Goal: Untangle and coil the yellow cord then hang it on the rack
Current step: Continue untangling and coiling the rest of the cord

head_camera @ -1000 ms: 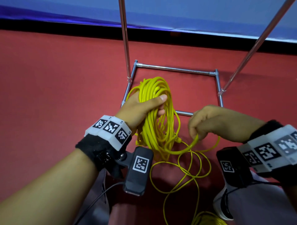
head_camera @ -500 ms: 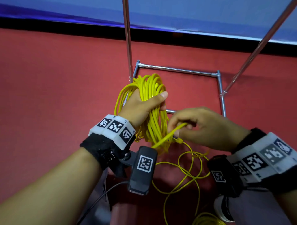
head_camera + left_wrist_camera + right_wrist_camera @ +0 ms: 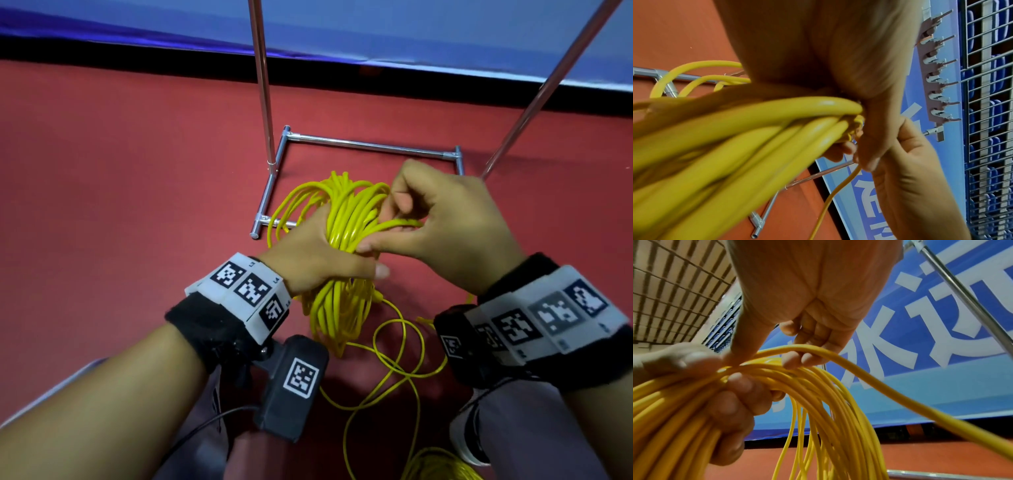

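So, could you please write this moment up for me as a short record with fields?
left hand: the left hand grips the coiled bundle of the yellow cord
right hand: the right hand pinches a single strand and lays it against the top of the bundle
loose cord: uncoiled loops lie on the red floor below the hands
rack: the metal rack has its base on the floor beyond the hands; no cord hangs on it
stage: coiling unfinished
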{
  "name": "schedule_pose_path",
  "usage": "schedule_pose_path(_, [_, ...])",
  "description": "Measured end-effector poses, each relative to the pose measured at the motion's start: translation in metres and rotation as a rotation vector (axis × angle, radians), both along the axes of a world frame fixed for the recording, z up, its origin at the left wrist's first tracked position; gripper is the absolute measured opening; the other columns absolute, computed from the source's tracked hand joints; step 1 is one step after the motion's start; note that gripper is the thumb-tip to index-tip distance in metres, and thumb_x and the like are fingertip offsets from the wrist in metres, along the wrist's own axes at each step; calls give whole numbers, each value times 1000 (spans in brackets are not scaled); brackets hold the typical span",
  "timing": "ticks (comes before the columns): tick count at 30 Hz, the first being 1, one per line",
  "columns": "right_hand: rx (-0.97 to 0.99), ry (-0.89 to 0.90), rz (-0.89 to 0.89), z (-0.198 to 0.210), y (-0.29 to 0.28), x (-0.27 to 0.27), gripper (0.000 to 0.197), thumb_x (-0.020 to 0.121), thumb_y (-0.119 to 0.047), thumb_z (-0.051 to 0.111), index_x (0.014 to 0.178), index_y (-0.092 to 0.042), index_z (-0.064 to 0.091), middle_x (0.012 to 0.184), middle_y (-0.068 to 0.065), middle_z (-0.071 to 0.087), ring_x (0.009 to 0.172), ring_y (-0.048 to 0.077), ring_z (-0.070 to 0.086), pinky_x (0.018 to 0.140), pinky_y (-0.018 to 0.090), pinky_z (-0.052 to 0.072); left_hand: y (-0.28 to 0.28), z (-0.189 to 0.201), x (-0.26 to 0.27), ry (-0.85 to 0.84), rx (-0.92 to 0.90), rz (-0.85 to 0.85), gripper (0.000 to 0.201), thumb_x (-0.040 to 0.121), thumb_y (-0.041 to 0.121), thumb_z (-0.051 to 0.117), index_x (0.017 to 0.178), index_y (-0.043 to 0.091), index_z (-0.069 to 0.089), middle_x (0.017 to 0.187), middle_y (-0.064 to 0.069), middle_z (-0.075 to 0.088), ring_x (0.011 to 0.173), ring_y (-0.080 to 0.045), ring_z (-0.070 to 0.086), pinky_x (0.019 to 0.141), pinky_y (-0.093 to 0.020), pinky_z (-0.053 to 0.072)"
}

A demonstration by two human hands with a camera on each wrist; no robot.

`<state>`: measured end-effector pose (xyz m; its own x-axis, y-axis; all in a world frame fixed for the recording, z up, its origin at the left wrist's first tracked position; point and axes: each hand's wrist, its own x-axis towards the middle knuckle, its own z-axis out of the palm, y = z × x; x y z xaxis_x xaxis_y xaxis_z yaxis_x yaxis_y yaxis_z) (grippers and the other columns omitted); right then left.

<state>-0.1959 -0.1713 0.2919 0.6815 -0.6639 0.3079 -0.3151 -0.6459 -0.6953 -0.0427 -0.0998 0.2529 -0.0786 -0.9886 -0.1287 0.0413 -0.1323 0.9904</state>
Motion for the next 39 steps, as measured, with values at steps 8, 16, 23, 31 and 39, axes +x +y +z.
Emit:
schedule_pose_path(8, [413,265,158,-38,-21,-34,10,87,-20,63,89,-25,56,82,-2,69,82,13,63,81,32,48,-1,5,11,73,42,56,33,60,5,70,90,8,57,69,-1,62,61,-15,59,61,-25,51])
schedule_pose_path(16, [470,-95,32,-28,-24,-31,24,90,3,55,85,-19,49,72,-1,71,56,5,55,57,15,46,2,6,11,204,155,88,21,70,9,59,88,3,51,62,-9,57,52,-18,57,51,-24,51])
schedule_pose_path(23, [281,-129,-141,-26,-31,-14,22,85,-5,65,78,-24,57,71,-1,67,60,4,60,57,10,41,2,10,1,220,202,28,19,73,16,61,89,8,55,61,-9,55,49,-16,54,49,-23,50])
schedule_pose_path(31, [158,-25,-243,-34,-41,-20,13,83,-14,70,78,-23,62,72,-2,66,68,13,62,66,24,47,5,11,-2,181,211,-52,15,73,14,61,85,7,54,60,-6,55,49,-15,53,49,-23,47])
schedule_pose_path(39, [197,320,-359,-83,-52,-39,8,88,-18,64,82,-21,58,62,-4,52,58,7,48,56,15,36,4,21,5,228,136,-31,10,82,18,56,77,9,55,61,-5,55,51,-14,53,51,-23,48])
